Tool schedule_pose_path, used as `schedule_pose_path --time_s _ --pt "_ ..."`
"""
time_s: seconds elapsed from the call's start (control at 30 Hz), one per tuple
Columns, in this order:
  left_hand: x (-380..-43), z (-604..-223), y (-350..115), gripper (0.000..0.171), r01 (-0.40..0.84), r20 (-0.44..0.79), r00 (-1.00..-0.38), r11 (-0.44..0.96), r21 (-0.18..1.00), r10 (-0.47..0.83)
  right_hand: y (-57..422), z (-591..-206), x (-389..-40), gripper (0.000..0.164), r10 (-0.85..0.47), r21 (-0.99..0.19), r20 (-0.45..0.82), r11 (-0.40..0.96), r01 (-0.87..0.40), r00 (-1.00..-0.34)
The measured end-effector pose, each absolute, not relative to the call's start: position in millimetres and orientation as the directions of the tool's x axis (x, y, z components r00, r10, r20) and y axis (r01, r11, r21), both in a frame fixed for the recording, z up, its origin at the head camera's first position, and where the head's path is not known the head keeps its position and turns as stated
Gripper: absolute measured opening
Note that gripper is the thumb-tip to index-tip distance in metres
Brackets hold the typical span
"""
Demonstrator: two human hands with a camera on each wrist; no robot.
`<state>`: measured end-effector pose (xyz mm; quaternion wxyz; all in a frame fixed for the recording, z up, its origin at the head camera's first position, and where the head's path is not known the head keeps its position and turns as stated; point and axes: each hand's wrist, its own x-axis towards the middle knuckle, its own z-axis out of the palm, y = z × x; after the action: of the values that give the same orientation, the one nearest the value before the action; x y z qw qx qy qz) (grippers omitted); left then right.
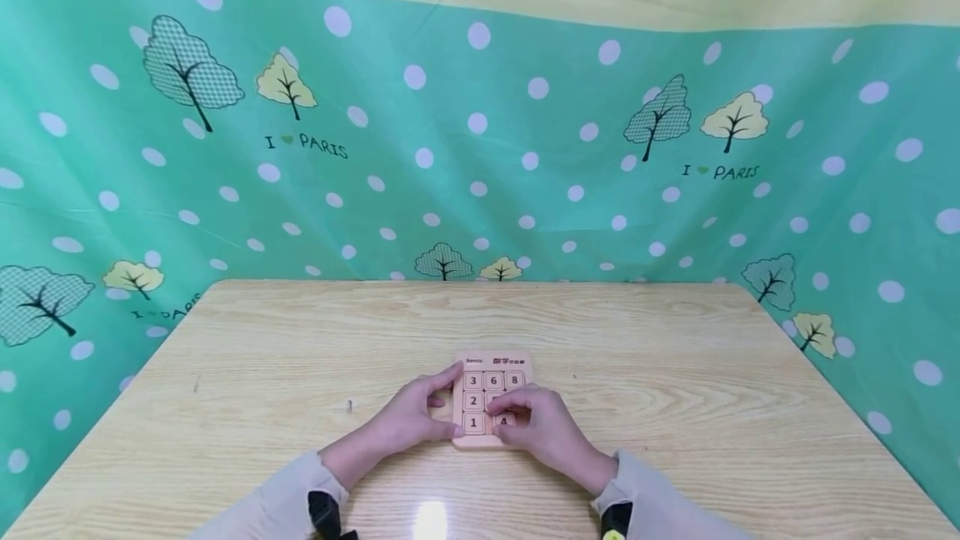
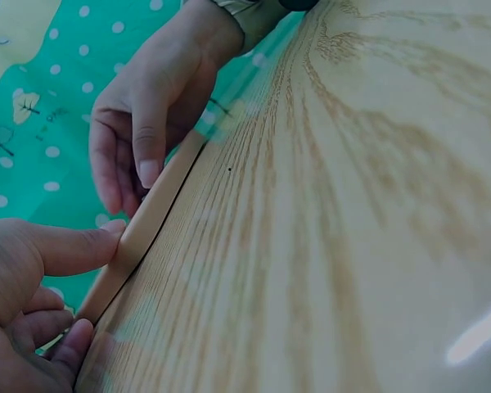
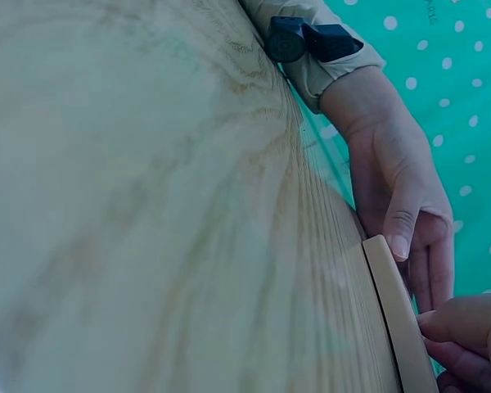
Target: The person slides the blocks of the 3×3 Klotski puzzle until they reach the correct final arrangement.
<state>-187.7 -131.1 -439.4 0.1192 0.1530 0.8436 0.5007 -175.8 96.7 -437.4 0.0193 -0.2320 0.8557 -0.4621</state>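
Observation:
A pale pink number slide puzzle (image 1: 491,442) lies on the table in the head view. Its top row of tiles reads 3, 6, 8, with 2 and 1 down the left side. The tile marked 4 (image 1: 505,422) sits in the bottom row, partly covered. My left hand (image 1: 408,415) holds the puzzle by its left edge, thumb by the lower corner and a finger near the upper one. Over the lower right tiles is my right hand (image 1: 551,432), its thumb and index fingertips touching around the 4. It hides several tiles. Both wrist views show the puzzle's side edge (image 2: 139,237) low on the table.
The light wooden table (image 1: 300,340) reaches back to a green dotted cloth (image 1: 480,148) printed with trees. That cloth also hangs along both sides. A bright reflection shows at the table's front. Dark devices (image 1: 324,513) sit on both wrists.

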Motion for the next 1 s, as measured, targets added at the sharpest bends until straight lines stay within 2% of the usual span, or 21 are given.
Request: schedule_pose_path --time_s 0.67,1.0 --pt "-184 -437 -129 0.093 0.118 -0.062 -0.928 0.445 0.888 0.368 114 -434 -174 0.024 -0.391 -0.788 0.145 0.510 -0.345 -0.909" --pt "-187 -438 -132 0.094 0.142 -0.048 -0.922 0.452 0.881 0.384 101 -434 -176 0.028 -0.442 -0.845 0.130 0.418 -0.332 -0.887"
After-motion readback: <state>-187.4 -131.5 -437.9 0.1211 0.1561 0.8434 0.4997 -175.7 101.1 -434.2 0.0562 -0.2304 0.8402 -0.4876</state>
